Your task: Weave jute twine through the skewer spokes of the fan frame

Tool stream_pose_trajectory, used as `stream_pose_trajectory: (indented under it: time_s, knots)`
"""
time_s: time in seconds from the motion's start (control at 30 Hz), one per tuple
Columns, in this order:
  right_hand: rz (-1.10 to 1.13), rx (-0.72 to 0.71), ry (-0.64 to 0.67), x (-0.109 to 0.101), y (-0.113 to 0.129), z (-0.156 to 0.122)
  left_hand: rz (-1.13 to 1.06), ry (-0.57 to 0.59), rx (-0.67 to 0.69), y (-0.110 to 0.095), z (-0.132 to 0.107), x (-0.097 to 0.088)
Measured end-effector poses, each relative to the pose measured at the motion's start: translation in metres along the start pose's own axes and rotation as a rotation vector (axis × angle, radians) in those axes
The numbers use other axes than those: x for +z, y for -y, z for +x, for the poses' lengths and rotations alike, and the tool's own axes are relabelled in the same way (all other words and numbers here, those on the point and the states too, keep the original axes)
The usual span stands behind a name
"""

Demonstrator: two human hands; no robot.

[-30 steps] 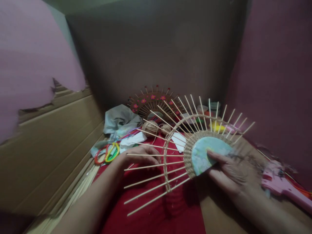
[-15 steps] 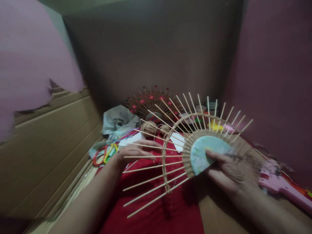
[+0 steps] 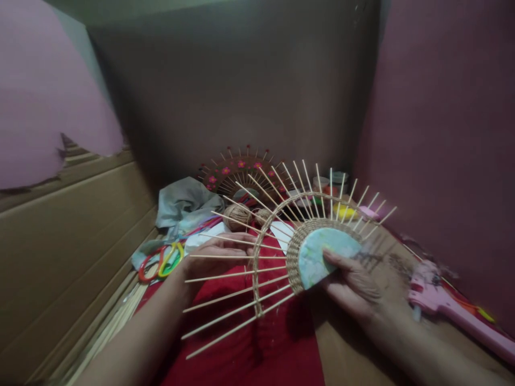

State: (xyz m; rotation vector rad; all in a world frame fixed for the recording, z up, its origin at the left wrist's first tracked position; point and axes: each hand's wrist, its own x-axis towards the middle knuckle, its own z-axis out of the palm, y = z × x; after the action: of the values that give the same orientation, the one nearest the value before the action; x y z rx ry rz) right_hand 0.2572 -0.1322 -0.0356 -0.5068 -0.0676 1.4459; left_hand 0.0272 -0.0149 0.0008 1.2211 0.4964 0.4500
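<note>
A half-round fan frame (image 3: 295, 252) of thin wooden sticks spreads across the middle. Woven twine surrounds its pale blue, patterned half-disc centre (image 3: 317, 257), and a braided twine arc (image 3: 257, 268) crosses the sticks farther out. My right hand (image 3: 350, 279) grips the centre, thumb on top and the other fingers underneath. Behind the sticks on the left, my left hand (image 3: 223, 246) has its fingers stretched toward the arc. Its fingertips reach the arc or lie just behind it; I cannot tell if they touch.
Red cloth (image 3: 289, 343) lies beneath. A pink glue gun (image 3: 434, 295) rests at right. At left are scissors (image 3: 171, 260) with coloured handles and grey cloth (image 3: 187, 201). Farther back are a twine ball (image 3: 237, 217) and a flowered fan (image 3: 231, 170). Cardboard (image 3: 72, 257) walls the left side.
The view has shifted, so most things appear farther left. My left hand's fingers have come closer together near the twine arc. My right hand keeps its grip on the fan frame.
</note>
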Motion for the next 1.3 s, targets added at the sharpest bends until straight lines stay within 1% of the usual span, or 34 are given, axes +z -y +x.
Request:
stream_pose_trajectory:
  time_s: [0.17,0.3,0.43,0.5,0.6,0.7,0.83,0.93,1.03,1.13,1.3]
  knots:
    - [0.012,0.015,0.041,-0.002,-0.002,-0.001,-0.024,-0.046,0.038,0.001,-0.006,0.011]
    - [0.028,0.049,0.039,-0.003,-0.004,0.001,0.012,-0.098,0.054,0.003,-0.008,0.013]
    - [0.013,0.052,0.075,-0.004,-0.009,0.000,0.059,-0.201,0.052,0.008,-0.010,0.018]
    - [-0.002,0.047,0.101,-0.006,-0.012,-0.001,0.065,-0.230,0.067,0.011,-0.011,0.023]
    - [-0.027,0.058,0.155,-0.010,-0.013,-0.003,0.047,-0.213,0.109,0.014,-0.012,0.030]
    - [-0.059,0.098,0.261,-0.013,-0.012,-0.006,0.055,-0.203,0.145,0.015,-0.013,0.032]
    - [-0.163,0.096,0.441,-0.015,-0.016,-0.010,0.059,-0.188,0.156,0.014,-0.015,0.031]
    - [-0.292,0.124,0.518,-0.017,-0.021,-0.009,0.051,-0.181,0.181,0.015,-0.014,0.027]
    - [-0.344,0.169,0.543,-0.019,-0.022,-0.006,0.070,-0.210,0.136,0.017,-0.012,0.022]
    - [-0.352,0.183,0.525,-0.019,-0.019,-0.003,0.090,-0.193,0.090,0.018,-0.010,0.019]
    - [-0.365,0.184,0.502,-0.018,-0.018,-0.003,0.032,-0.126,0.130,0.024,-0.008,0.012]
